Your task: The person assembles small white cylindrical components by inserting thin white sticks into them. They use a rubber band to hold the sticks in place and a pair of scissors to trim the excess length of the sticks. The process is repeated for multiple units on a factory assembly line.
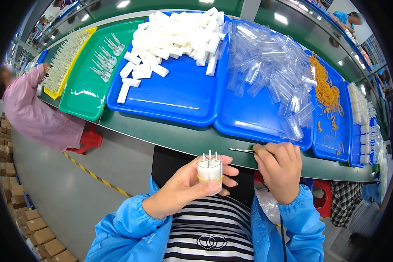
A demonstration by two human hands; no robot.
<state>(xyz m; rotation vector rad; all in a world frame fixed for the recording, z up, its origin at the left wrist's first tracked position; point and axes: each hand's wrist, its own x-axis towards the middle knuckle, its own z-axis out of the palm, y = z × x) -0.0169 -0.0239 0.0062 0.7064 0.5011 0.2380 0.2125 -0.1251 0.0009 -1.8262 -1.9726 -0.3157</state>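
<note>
My left hand [190, 183] is wrapped round a small clear cup [210, 171] with white pieces inside. A yellow rubber band circles the cup, and several thin white sticks rise from its top. Over the table's front edge, my right hand [280, 168] is closed on a pair of metal tweezers [242, 150], whose tips point left. The tweezers lie low over the green tabletop, apart from the cup; whether they touch it I cannot tell.
Blue trays along the table hold white foam blocks [174, 37], clear plastic sleeves [270, 65] and yellow rubber bands [325, 87]. A green tray [81, 102] carries stick bundles, beside a yellow tray [52, 92]. A person in pink [39, 109] sits at left; cardboard boxes [41, 233] stand on the floor.
</note>
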